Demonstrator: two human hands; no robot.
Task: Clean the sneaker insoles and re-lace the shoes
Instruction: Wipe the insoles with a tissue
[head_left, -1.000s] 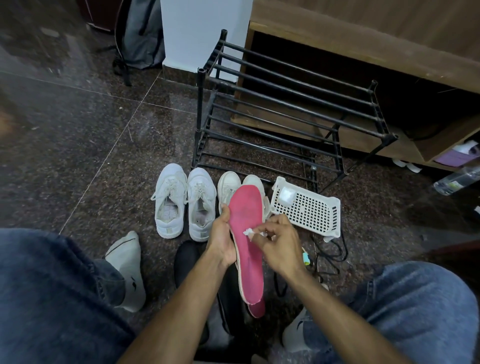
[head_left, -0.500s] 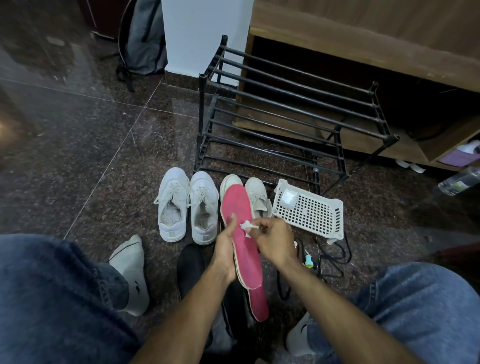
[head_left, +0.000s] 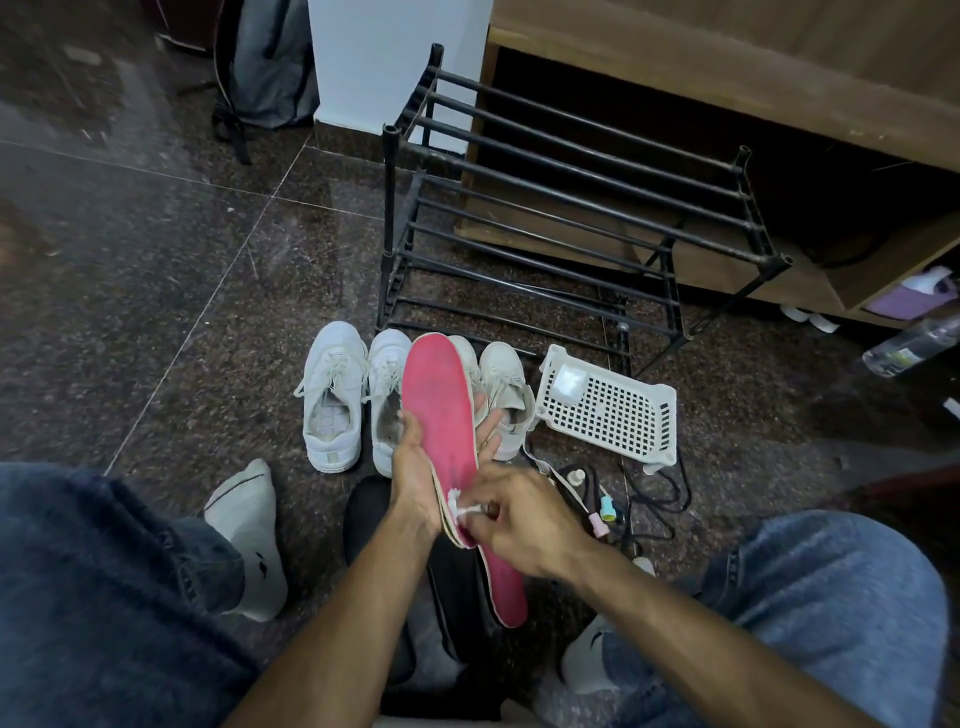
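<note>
Insoles (head_left: 441, 415): two pink; sneakers (head_left: 332, 400): four white.

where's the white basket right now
In the head view, the white basket lies on the floor right of centre, beside the rightmost white sneaker and in front of the black shoe rack.

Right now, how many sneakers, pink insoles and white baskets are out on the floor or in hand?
White sneakers: 4
Pink insoles: 2
White basket: 1
Total: 7
</note>
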